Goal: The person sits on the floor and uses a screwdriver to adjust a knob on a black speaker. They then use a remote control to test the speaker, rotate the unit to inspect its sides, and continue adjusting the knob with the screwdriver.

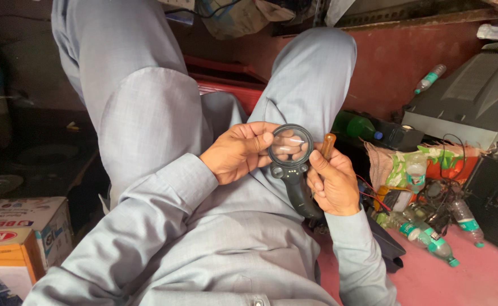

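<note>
— What is in the hands?

— One round black-rimmed magnifying glass with a clear lens and a curved black plastic handle (292,164), held over the lap of the person in grey clothes. The right hand (335,182) has its fingers wrapped shut around that handle and around one slim brown wooden stick (328,145), which pokes up just right of the lens. The left hand (238,152), left of the lens, has fingertips pinched together on the rim, some showing through the glass.

— How would it handle?

— Light and stiff, I'd judge, the handle easy to grip. The lens looks fragile and smudges easily, so the handle and rim are the places to hold, not the glass face.

— And around it?

— Right of the magnifier, on the pink floor (475,277), lie at least three clear plastic bottles with green labels (430,241); one more stands farther off by the red wall, and one dark green bottle (357,126) lies just beyond the lens. Far left of it sits one printed cardboard box (25,224).
</note>
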